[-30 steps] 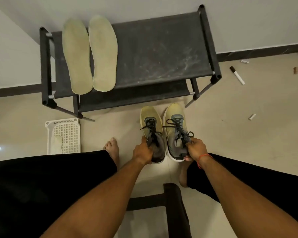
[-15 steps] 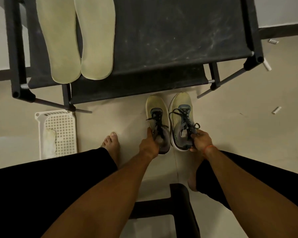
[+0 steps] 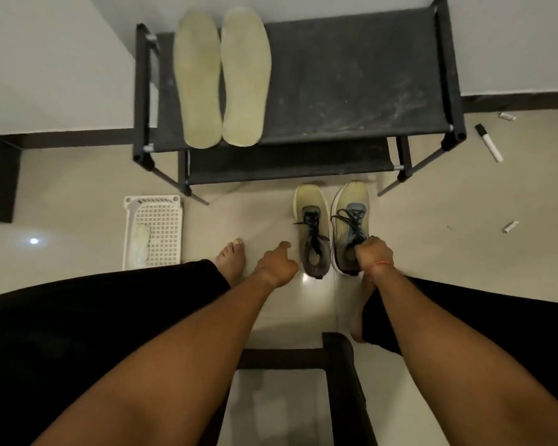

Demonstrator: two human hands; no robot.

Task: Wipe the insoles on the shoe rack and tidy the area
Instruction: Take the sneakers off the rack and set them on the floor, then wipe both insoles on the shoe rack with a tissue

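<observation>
Insoles (image 3: 198,82) lie far on the rack (image 3: 351,75), well beyond both hands; left hand (image 3: 276,265) loose, empty; right hand (image 3: 374,255) grips a shoe (image 3: 351,204).

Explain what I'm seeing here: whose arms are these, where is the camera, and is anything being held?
There is no machine: a person wears one wide-angle camera on the head, looking down at their own bare hands. The right hand grips the heel end of the right shoe, beside the left shoe, in front of the dark shoe rack. The left hand hangs next to the left shoe, loosely curled, holding nothing. Two pale insoles lie side by side on the rack's top shelf. On the floor are a white basket with a cloth in it and, right of the rack, a marker.
</observation>
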